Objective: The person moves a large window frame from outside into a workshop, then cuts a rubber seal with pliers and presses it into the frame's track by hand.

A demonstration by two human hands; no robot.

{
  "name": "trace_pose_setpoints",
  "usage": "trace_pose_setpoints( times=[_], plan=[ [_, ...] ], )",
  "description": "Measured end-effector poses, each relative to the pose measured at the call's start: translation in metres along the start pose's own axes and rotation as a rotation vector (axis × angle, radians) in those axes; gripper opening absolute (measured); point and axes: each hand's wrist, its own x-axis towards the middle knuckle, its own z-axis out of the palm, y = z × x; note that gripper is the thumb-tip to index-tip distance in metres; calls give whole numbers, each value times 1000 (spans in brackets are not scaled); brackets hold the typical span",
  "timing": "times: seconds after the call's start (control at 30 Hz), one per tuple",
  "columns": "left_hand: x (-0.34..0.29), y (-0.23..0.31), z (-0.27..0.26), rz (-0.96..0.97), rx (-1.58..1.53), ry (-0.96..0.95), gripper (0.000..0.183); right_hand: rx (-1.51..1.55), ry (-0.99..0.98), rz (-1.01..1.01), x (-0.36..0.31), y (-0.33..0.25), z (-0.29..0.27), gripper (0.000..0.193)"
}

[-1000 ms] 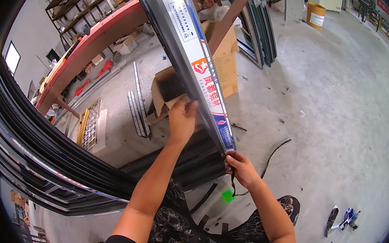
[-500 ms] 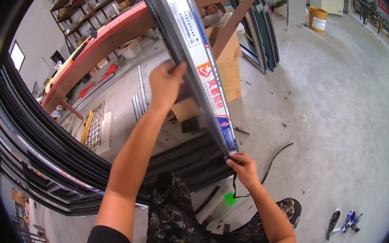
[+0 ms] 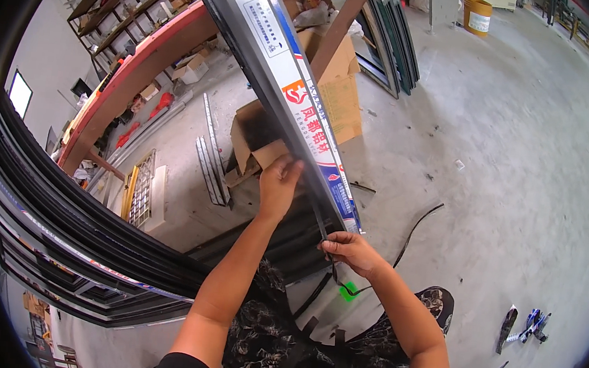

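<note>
A long dark window-frame profile (image 3: 281, 116) with a white, blue and orange protective film (image 3: 308, 108) slants from the top toward my lap. My right hand (image 3: 355, 252) is closed near its lower end, pinching a thin black rubber strip (image 3: 335, 275) between thumb and fingers. The strip's loose tail hangs below that hand and curls over the floor. Higher along the profile's left edge, my left hand (image 3: 279, 188) has its fingers curled together against the frame. What lies between those fingertips is hidden.
Dark frames (image 3: 89, 208) are stacked at my left. A red-edged bench (image 3: 144, 59) stands behind, with cardboard boxes (image 3: 340, 107) below. More frames (image 3: 391, 45) lean farther back, near a yellow bucket (image 3: 476, 16). Scraps (image 3: 527, 327) and a bright green patch (image 3: 349, 291) show on the floor.
My left hand has slid down along the profile, toward my right hand. The right hand has shifted slightly left, still pinching the strip. The view has shifted a little.
</note>
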Motion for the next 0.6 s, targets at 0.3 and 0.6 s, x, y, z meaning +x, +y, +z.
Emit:
trace_pose_setpoints(
  times=[0.3, 0.6],
  plan=[
    [-1, -7, 15, 95, 97, 128, 25, -195, 297, -181, 9, 8, -9, 32],
    [0, -21, 16, 122, 185, 111, 26, -275, 362, -238, 20, 11, -7, 26]
  ],
)
